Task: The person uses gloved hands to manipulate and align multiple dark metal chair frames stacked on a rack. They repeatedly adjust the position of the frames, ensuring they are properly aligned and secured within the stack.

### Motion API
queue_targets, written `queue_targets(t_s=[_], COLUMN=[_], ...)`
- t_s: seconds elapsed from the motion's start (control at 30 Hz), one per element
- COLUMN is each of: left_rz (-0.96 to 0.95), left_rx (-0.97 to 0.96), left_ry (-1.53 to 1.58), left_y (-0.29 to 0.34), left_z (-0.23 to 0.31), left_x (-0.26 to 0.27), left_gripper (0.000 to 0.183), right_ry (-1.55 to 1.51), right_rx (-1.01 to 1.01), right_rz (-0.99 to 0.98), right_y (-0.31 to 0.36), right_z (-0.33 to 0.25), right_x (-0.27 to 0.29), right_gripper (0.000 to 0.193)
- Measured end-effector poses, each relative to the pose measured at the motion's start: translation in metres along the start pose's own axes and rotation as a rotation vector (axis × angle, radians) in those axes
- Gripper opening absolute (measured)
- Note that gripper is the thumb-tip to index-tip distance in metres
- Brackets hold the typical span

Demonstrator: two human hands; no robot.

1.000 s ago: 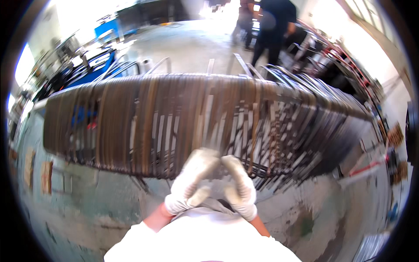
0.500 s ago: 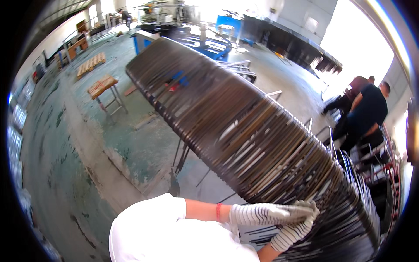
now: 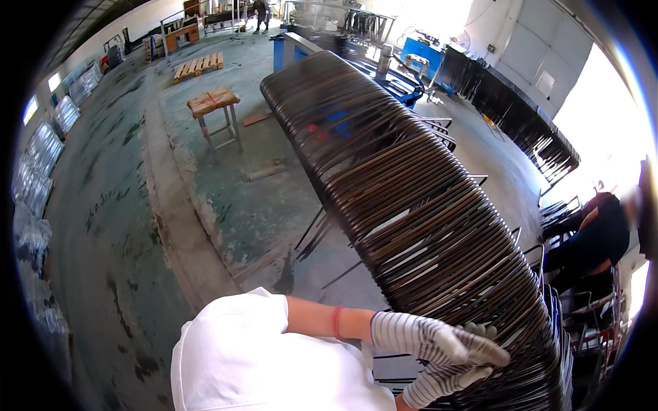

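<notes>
Both of my hands wear white knit gloves with dark stripes and greyish palms. My left hand (image 3: 456,344), on the arm with a red bracelet (image 3: 338,322), is open with its fingers stretched out together. Palm toward it lies my right hand (image 3: 439,383), partly hidden behind the left; its fingertips show above the left hand and its thumb below. The two gloves touch, and I see nothing held between them. Under and beyond them runs a long row of dark bent metal tube frames (image 3: 425,226), packed side by side.
A small stool-like stand (image 3: 214,101) and a wooden pallet (image 3: 199,66) are on the worn green floor. Blue machinery (image 3: 421,56) is at the back. Another row of dark frames (image 3: 507,109) lines the far wall. A person in dark clothes (image 3: 593,236) bends at the right. Plastic-wrapped stacks (image 3: 34,192) stand at far left.
My view has turned, so the frame row and stand appear farther right. My hands stay together; the left fingers now point slightly downward across the right hand. The person at right bends lower.
</notes>
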State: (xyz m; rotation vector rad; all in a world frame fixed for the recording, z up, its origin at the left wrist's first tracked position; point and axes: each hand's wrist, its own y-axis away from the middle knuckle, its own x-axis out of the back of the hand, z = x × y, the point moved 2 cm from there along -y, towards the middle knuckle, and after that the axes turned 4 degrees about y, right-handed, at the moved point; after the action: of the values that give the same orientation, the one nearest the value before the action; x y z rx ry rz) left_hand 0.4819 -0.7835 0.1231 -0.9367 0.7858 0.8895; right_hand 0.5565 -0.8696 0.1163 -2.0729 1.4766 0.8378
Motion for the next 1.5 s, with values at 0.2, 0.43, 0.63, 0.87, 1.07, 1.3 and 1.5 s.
queue_targets(t_s=[0.2,0.43,0.63,0.87,1.07,1.3,1.5], left_rz=[-0.043,-0.070,-0.063,0.001,0.380,0.963,0.829], left_rx=[0.030,0.082,0.101,0.182,0.335,1.033,0.774], left_ry=[-0.080,-0.132,-0.151,-0.171,-0.849,-1.798,-1.807], left_y=[-0.004,-0.016,0.000,0.038,0.128,0.287,0.292], left_z=[-0.008,-0.021,-0.026,-0.028,-0.021,-0.034,-0.055], left_x=[0.007,0.017,0.021,0.043,0.116,0.191,0.225], left_gripper=[0.046,0.044,0.042,0.040,0.035,0.024,0.018], right_ry=[0.033,0.055,0.058,-0.084,-0.314,-0.177,0.671], right_rx=[-0.069,-0.061,0.000,-0.027,-0.345,-0.399,0.211], right_rz=[-0.189,-0.215,-0.198,-0.320,-0.626,-0.509,-0.236], right_y=[0.016,0.001,-0.023,-0.038,-0.032,-0.021,-0.017], right_z=[0.025,0.017,-0.007,-0.027,-0.030,-0.025,-0.019], right_x=[0.003,0.012,0.032,0.056,0.085,0.095,0.091], right_gripper=[0.058,0.058,0.057,0.057,0.057,0.040,0.044])
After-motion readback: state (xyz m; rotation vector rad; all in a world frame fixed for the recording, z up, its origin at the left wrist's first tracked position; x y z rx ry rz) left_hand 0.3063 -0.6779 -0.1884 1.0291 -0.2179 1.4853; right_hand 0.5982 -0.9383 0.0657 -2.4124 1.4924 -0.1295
